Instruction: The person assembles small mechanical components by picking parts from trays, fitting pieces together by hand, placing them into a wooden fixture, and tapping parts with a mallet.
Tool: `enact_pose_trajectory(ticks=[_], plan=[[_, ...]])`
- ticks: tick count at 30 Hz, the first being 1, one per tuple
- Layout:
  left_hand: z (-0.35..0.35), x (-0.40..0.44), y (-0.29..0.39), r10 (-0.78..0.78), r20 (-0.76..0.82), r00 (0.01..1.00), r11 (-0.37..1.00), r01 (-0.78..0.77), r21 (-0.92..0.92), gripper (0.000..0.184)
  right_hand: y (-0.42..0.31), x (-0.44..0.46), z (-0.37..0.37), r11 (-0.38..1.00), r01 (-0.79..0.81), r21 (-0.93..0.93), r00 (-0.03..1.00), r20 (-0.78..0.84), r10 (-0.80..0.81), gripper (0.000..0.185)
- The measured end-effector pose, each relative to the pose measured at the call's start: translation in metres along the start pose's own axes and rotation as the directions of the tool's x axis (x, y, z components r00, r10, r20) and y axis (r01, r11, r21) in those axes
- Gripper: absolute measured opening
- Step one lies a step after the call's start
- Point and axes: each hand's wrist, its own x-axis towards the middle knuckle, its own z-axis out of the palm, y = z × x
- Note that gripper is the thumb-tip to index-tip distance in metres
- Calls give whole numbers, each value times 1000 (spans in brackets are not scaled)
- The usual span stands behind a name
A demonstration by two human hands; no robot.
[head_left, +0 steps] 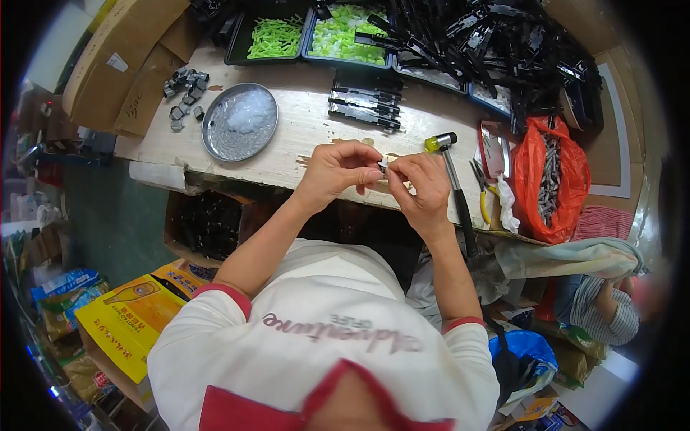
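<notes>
Both hands meet over the front part of the workbench (295, 108). Between the fingertips is a small black and silver part (383, 166), too small and too covered to name. My left hand (334, 174) pinches it from the left with thumb and forefinger. My right hand (424, 187) is closed on its right side, fingers bent inward. Just beyond the hands, several black strip-shaped assemblies with shiny metal faces (364, 108) lie side by side. Right of my right hand lies a hammer (460, 201) with a yellow and black head, its handle reaching over the front edge.
A round metal dish (210, 133) holds whitish translucent bits; small metal blocks (188, 90) lie left of it. Bins of green parts (277, 37) and piled black assemblies (496, 43) line the back. Pliers (484, 205) and a red bag (532, 172) of metal pieces stand right. Another person's arm (608, 302) shows lower right.
</notes>
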Motion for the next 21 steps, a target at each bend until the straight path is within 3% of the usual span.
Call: enact_pose_trajectory(ticks=[2, 3, 5, 7, 9, 21], plan=[[-4, -2, 0, 154, -101, 983, 971, -131, 200, 17, 4, 1, 1, 999, 9, -31, 1000, 28, -8, 14], [-8, -2, 0, 151, -103, 983, 971, -129, 199, 17, 7, 1, 2, 998, 20, -63, 998, 54, -17, 13], [-20, -2, -3, 407, -36, 913, 681, -277, 678, 14, 17, 1, 6, 996, 32, -87, 995, 100, -24, 13], [-25, -1, -10, 456, -28, 890, 639, -305, 706, 13, 26, 1, 12, 993, 52, -109, 989, 145, -36, 12], [-27, -3, -11, 553, 120, 824, 302, -333, 893, 12, 33, 0, 16, 989, 81, -120, 982, 182, -58, 11], [-24, 3, -33, 522, 118, 845, 265, -292, 919, 10, 40, 8, 27, 986, 145, -79, 910, 401, -102, 9]])
